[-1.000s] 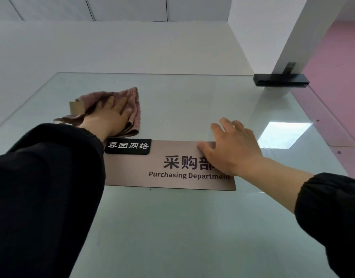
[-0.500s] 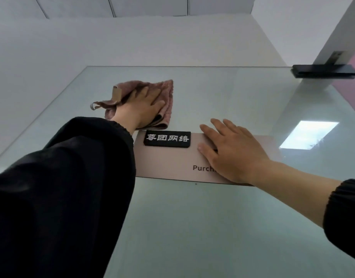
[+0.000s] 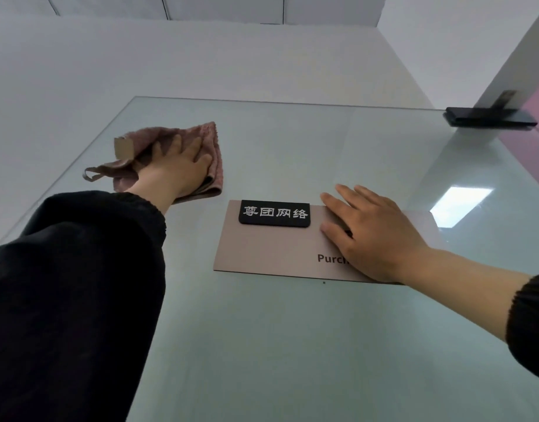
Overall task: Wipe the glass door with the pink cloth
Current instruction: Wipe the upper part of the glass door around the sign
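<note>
- The glass door (image 3: 292, 330) fills most of the head view, seen from below, with its top edge near a white wall.
- A tan sign (image 3: 262, 251) is fixed to the glass; it carries a black plate (image 3: 274, 213) with white characters at its upper left and the letters "Purch" lower down.
- The pink cloth (image 3: 207, 147) lies flat on the glass, up and to the left of the sign and apart from it.
- The left hand (image 3: 174, 172) presses on the cloth with its fingers (image 3: 198, 147) spread and laid flat, not pinching.
- A card tag (image 3: 123, 148) and a loop (image 3: 91, 173) stick out from the cloth on the side away from the sign.
- The right hand (image 3: 371, 236) rests palm-down on the sign's right part, fingers slightly spread, covering the rest of the lettering and holding nothing.
- Both arms wear black sleeves (image 3: 70, 300).
- A black bracket (image 3: 490, 117) clamps the door's top edge, up and to the right of the sign.
- A bright rectangular reflection (image 3: 457, 205) shows on the glass just right of the sign.
</note>
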`<action>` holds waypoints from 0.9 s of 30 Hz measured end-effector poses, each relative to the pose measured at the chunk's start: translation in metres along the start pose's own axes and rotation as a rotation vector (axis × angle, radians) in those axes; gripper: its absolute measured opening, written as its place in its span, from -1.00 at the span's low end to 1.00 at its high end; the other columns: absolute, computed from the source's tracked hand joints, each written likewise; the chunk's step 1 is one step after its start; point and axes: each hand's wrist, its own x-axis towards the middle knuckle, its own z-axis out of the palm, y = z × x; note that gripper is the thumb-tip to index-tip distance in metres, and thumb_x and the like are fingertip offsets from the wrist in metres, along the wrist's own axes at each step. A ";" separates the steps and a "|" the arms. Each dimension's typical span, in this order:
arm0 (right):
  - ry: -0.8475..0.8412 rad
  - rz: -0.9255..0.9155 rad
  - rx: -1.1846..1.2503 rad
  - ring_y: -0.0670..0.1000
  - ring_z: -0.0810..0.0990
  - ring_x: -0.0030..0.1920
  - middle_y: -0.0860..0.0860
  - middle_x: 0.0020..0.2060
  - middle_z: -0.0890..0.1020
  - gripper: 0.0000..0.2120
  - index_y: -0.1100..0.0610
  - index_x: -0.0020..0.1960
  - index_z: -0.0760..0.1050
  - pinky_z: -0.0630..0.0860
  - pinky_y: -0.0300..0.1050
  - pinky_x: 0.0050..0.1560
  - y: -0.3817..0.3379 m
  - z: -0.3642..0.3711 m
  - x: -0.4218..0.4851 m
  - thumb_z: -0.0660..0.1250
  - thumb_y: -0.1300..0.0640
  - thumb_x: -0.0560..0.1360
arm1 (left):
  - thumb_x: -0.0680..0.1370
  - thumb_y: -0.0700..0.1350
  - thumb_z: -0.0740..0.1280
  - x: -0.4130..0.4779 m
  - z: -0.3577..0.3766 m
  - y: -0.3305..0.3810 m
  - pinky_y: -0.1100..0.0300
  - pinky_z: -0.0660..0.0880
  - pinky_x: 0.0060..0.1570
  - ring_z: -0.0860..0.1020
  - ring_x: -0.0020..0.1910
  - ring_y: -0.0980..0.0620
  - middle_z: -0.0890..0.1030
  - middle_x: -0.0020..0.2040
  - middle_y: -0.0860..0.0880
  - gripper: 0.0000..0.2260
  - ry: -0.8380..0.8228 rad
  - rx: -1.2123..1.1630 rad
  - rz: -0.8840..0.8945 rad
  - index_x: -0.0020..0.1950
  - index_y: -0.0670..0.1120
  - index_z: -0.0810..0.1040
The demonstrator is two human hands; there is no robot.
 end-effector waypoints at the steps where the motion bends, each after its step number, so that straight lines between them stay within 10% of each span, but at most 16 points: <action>1: -0.009 0.002 0.000 0.05 0.00 0.56 -0.04 0.57 0.07 -0.17 -0.13 0.56 0.03 0.01 0.02 0.52 0.000 0.000 -0.001 -0.36 -0.37 0.36 | 0.32 0.38 -0.39 0.008 0.000 0.003 -0.43 -0.07 0.35 -0.17 0.54 -0.25 -0.14 0.59 0.10 -0.23 0.026 -0.006 0.023 0.50 0.22 0.00; 15: 0.013 -0.090 0.070 0.02 -0.02 0.55 -0.01 0.57 0.06 -0.44 -0.04 0.55 0.05 0.02 0.08 0.51 -0.100 -0.012 0.018 -0.07 -0.21 0.61 | 0.42 0.47 -0.27 -0.017 -0.010 0.038 -0.18 -0.03 0.49 -0.07 0.57 0.02 -0.04 0.59 0.12 -0.31 0.223 -0.102 0.305 0.53 0.30 -0.08; 22: -0.142 -0.121 0.129 0.04 -0.15 0.56 -0.02 0.58 -0.07 -0.47 -0.08 0.57 -0.05 -0.08 0.08 0.53 -0.119 -0.003 0.041 -0.14 -0.18 0.63 | 0.61 0.01 -0.13 -0.060 -0.010 -0.056 -0.20 -0.07 0.48 -0.15 0.54 -0.24 -0.24 0.58 -0.10 -0.47 0.169 0.394 0.207 0.58 -0.05 -0.08; 27: -0.106 -0.144 0.027 0.07 -0.20 0.56 0.02 0.58 -0.13 -0.47 -0.04 0.58 -0.14 -0.16 0.11 0.52 -0.121 0.008 0.036 -0.19 -0.13 0.65 | 0.58 0.26 -0.25 -0.058 -0.005 -0.056 -0.12 0.01 0.50 -0.05 0.57 0.02 -0.03 0.60 0.08 -0.44 0.303 -0.012 0.183 0.58 0.18 -0.08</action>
